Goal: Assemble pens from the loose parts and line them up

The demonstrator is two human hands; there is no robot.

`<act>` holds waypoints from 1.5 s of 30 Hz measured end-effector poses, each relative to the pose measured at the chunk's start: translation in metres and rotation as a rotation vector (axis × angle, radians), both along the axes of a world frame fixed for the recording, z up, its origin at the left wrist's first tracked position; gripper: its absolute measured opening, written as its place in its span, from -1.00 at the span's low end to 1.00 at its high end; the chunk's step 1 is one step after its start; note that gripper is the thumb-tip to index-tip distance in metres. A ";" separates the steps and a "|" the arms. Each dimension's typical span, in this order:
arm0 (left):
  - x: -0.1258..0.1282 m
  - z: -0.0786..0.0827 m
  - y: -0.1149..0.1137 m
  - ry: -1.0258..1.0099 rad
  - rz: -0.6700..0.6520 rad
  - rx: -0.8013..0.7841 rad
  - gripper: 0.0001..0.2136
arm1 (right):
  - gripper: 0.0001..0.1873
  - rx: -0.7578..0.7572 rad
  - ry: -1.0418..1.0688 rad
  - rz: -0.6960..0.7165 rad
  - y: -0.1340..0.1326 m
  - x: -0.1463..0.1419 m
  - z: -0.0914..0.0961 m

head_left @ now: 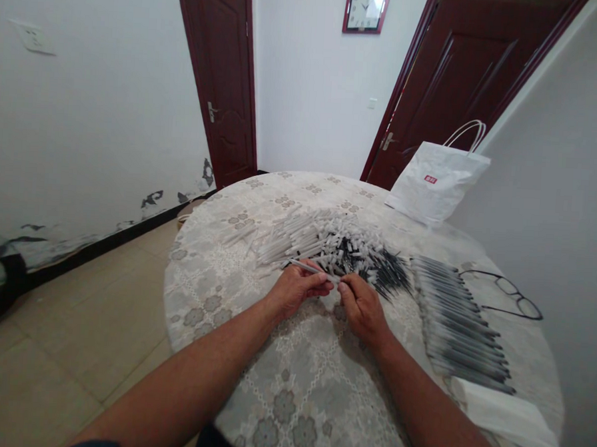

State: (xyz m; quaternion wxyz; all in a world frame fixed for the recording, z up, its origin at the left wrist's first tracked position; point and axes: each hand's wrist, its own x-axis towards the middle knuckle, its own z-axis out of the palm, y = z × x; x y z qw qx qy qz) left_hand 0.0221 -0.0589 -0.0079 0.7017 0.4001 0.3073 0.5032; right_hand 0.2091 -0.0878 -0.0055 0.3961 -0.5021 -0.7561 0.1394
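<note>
My left hand (299, 291) is closed around a slim, pale pen barrel (305, 266), which slants across the fingers with its far end pointing left. The thumb and fingers of my right hand (363, 308) pinch the barrel's right end, so both hands meet over the table. Whatever small part lies between the right fingertips is hidden. Just beyond my hands is a heap of white pen tubes (298, 237), short white caps (363, 233) and dark, thin pointed pieces (391, 272). To the right, several grey-and-black pens (461, 319) lie side by side in a row.
The round table wears a patterned cloth (279, 409). Black-framed glasses (508, 286) rest right of the pen row, with a folded white sheet or packet (511, 418) nearer me. A white handled bag (438, 184) stands at the back right, close to the wall.
</note>
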 end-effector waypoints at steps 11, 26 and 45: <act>-0.002 0.003 0.000 -0.002 0.008 -0.001 -0.67 | -0.78 0.002 0.057 0.000 -0.002 0.000 0.001; -0.002 0.002 0.002 0.015 0.002 0.007 -0.69 | -0.80 0.019 0.034 0.006 -0.002 0.000 0.004; -0.002 0.003 0.002 0.024 -0.005 -0.008 -0.69 | -0.77 0.055 -0.031 0.016 0.000 0.000 0.001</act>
